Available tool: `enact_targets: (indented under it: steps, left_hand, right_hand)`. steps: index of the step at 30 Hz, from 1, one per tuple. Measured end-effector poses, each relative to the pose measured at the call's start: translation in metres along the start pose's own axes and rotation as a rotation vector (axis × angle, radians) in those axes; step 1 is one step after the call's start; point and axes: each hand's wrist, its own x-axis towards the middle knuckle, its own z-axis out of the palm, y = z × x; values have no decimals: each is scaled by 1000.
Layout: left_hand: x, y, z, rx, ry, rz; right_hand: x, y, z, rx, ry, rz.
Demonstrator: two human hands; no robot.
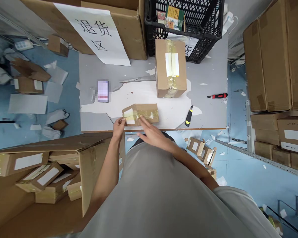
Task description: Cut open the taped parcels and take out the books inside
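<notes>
A small brown cardboard box point(152, 109) lies near the front edge of the table, with clear tape and a white label point(129, 116) on its top. At the box's left end, my left hand point(118, 128) is closed in a pinch by the label's edge. Whether the label or tape is also between those fingers I cannot tell. My right hand point(152, 134) rests on the box from the front, its fingers stretched out over the tape. Behind stands a larger taped cardboard box point(171, 86) with a white label.
A yellow-black utility knife point(189, 116) and a red-black one point(218, 96) lie to the right. A phone point(103, 91) lies left. A black crate point(201, 38) and a big carton point(136, 36) line the back. An open carton point(89, 178) of boxes stands front left.
</notes>
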Motion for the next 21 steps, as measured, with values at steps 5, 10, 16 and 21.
enact_targets:
  steps: [5,10,16,21]
  left_hand:
    - [-16,24,13,-82,-70,-32]
    - [-38,67,39,50,-149,35]
    - [-48,81,46,105,-110,190]
    - [-48,56,47,199,-127,38]
  right_hand:
    - [-17,79,-42,41,324,129]
    - [-14,141,-64,96,565,445]
    - [-25,164,-52,245,724,428]
    - [-35,178,-25,242,682,487]
